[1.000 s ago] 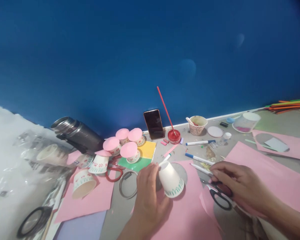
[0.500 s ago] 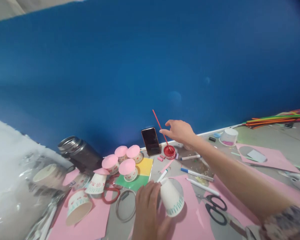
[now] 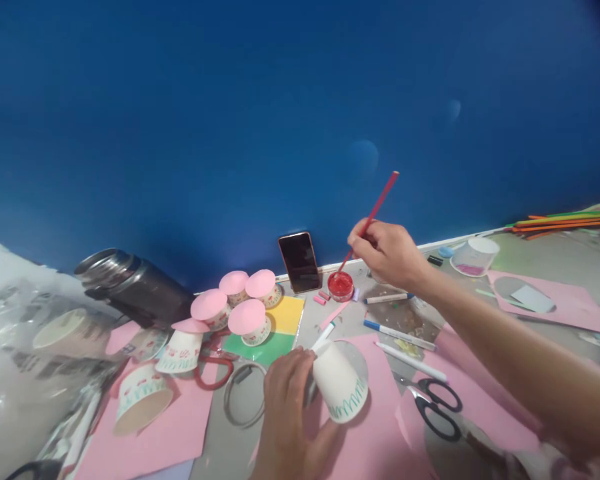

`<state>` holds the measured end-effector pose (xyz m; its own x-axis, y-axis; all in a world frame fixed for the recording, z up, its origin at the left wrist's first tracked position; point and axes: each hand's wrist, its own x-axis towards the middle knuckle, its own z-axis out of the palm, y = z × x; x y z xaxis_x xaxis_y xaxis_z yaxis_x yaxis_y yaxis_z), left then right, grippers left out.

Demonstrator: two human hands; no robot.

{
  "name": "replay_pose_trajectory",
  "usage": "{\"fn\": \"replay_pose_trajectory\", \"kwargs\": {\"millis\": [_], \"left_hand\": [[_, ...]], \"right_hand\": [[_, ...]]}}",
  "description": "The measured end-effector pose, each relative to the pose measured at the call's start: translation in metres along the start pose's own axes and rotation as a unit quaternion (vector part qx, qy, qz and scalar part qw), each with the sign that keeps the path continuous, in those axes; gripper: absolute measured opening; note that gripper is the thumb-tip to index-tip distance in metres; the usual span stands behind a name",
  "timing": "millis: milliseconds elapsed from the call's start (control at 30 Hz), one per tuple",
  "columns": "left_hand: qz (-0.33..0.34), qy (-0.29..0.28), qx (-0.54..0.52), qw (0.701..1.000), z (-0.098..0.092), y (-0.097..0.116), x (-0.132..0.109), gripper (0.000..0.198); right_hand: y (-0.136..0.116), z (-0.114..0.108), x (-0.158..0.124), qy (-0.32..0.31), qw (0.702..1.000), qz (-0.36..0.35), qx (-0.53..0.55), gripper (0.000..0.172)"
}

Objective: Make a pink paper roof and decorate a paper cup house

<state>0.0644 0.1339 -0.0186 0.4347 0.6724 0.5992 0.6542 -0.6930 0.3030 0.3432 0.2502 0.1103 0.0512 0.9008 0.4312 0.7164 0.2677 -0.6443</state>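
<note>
My right hand (image 3: 387, 248) pinches a thin red paintbrush (image 3: 380, 200) by its handle. The brush slants down, with its tip in a small open pot of red paint (image 3: 341, 287). My left hand (image 3: 291, 407) is curled around the left side of a white paper cup (image 3: 339, 380). That cup is bottom up and tilted, with a green zigzag along its rim; pink paper lies under it. To the left of my left hand are several decorated paper cups (image 3: 183, 350), some topped by pink paper discs (image 3: 247, 317).
A phone (image 3: 300, 261) leans on the blue wall behind the paint. Markers (image 3: 400, 335) and black-handled scissors (image 3: 437, 410) lie to the right. A dark flask (image 3: 135, 287), a tape ring (image 3: 245, 395) and a clear plastic bag (image 3: 10, 373) are at left; pipe cleaners (image 3: 570, 223) lie far right.
My right hand has closed on the paintbrush, which now leans to the right instead of the left. My left hand stays by the cup. The view has shifted slightly.
</note>
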Motion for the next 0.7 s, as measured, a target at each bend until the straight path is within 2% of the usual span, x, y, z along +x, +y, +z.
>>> {"fn": "replay_pose_trajectory", "kwargs": {"millis": [100,233,400,500,600,700], "left_hand": [[-0.026,0.03,-0.023,0.999,0.006,0.001,-0.003,0.061],[-0.051,0.042,-0.03,0.997,0.013,-0.004,-0.008,0.059],[-0.05,0.05,-0.03,0.997,0.013,-0.011,-0.009,0.059],[-0.029,0.025,-0.022,0.999,0.007,-0.013,-0.006,0.064],[-0.016,0.012,-0.015,1.0,0.003,-0.011,-0.001,0.066],[-0.025,0.016,-0.006,1.0,0.001,-0.006,0.003,0.064]], "right_hand": [[0.015,-0.006,-0.021,0.016,0.998,-0.02,0.064,0.033],[0.037,-0.007,-0.037,0.022,0.992,0.04,0.116,0.034],[0.058,-0.004,-0.032,0.073,0.974,0.115,0.18,0.032],[0.064,-0.003,-0.027,0.08,0.955,0.153,0.24,0.032],[0.063,-0.002,-0.028,0.081,0.961,0.16,0.212,0.032],[0.059,0.001,-0.034,0.045,0.985,0.101,0.134,0.033]]}}
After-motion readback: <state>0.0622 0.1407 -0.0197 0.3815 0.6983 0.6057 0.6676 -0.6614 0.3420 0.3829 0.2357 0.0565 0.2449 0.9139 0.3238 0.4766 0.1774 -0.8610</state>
